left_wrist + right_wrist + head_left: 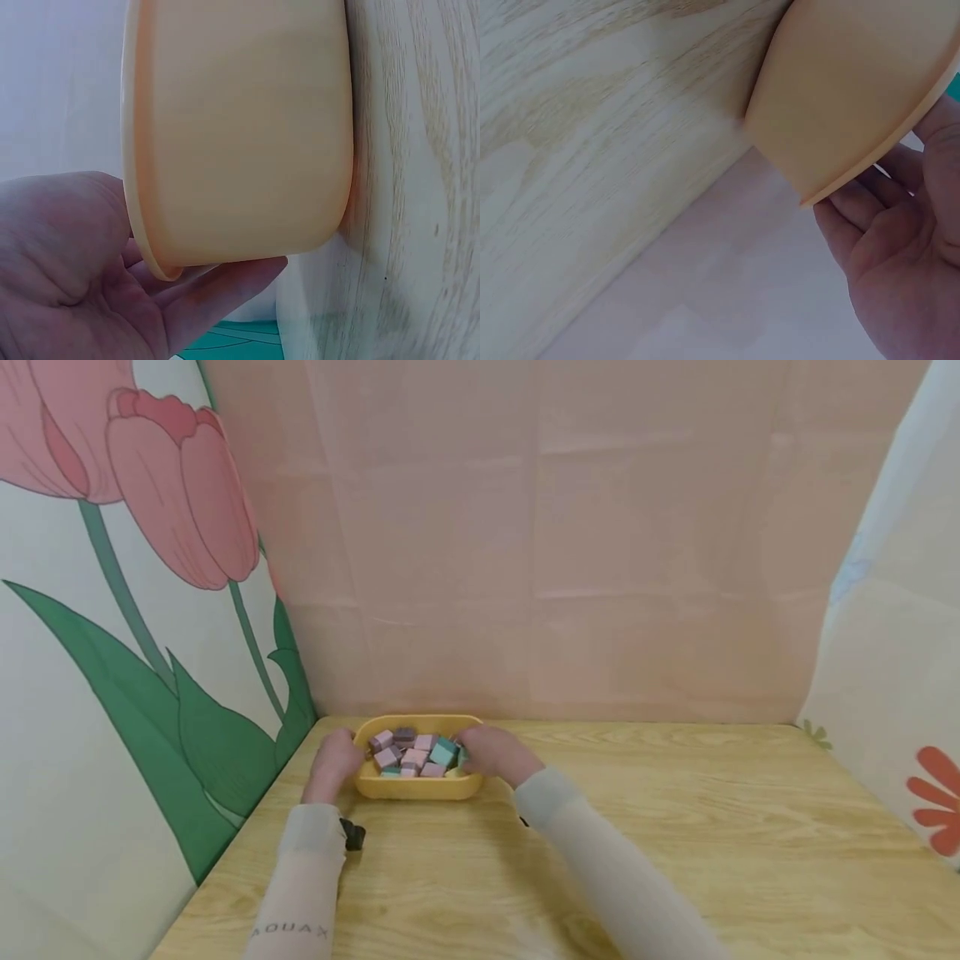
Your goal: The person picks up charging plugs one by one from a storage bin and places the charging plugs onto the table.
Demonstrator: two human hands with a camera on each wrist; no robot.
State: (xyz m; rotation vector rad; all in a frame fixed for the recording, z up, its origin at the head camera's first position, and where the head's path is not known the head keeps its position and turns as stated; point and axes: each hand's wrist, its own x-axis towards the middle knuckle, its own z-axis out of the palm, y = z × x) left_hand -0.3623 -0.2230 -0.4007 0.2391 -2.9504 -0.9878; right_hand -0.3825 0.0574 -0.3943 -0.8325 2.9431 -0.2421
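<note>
A yellow plastic basin [418, 788] with rounded corners sits at the far left of the wooden table. Several small blocks [415, 758] in pink, mauve and teal fill it. My left hand [334, 762] grips the basin's left end; in the left wrist view its fingers lie along the outer wall [240, 135] below the rim. At the other end, my right hand [501, 756] holds the rim, fingers curled under its lip in the right wrist view, and hides the basin's right corner from the head camera. The basin's underside is close against the tabletop in both wrist views.
Behind the basin the table [675, 827] meets a pink cloth backdrop [570, 543]. A tulip-printed panel [187, 502] stands along the left edge, and a pale flower-printed panel [900, 677] along the right.
</note>
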